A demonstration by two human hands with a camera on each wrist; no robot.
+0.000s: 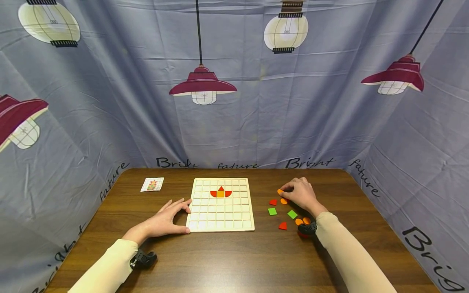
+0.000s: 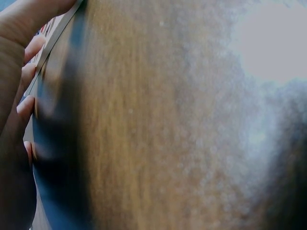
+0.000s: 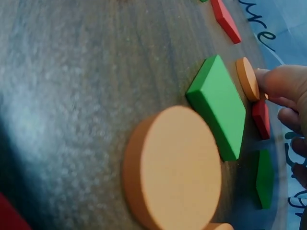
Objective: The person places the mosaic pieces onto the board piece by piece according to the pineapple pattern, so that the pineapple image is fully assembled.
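Note:
A pale square grid board (image 1: 221, 217) lies mid-table. Near its top sit an orange square (image 1: 220, 194), a red triangle (image 1: 221, 189) and red curved pieces (image 1: 228, 194) either side of the square. My left hand (image 1: 166, 219) rests at the board's left edge, fingers spread along the side and thumb at the near corner. In the left wrist view those fingers (image 2: 26, 108) touch the board's edge. Right of the board, my right hand (image 1: 302, 195) pinches an orange disc (image 1: 280, 191) between thumb and fingertips, mostly hidden by the hand in the right wrist view.
Loose pieces lie below the right hand: another orange disc (image 1: 283, 201), red pieces (image 1: 283, 226), green diamonds (image 1: 292, 214) and more orange discs (image 1: 299, 221) by the right wrist. A small card (image 1: 152, 184) with a gridded picture lies at the back left. A printed curtain (image 1: 234, 134) encloses the table.

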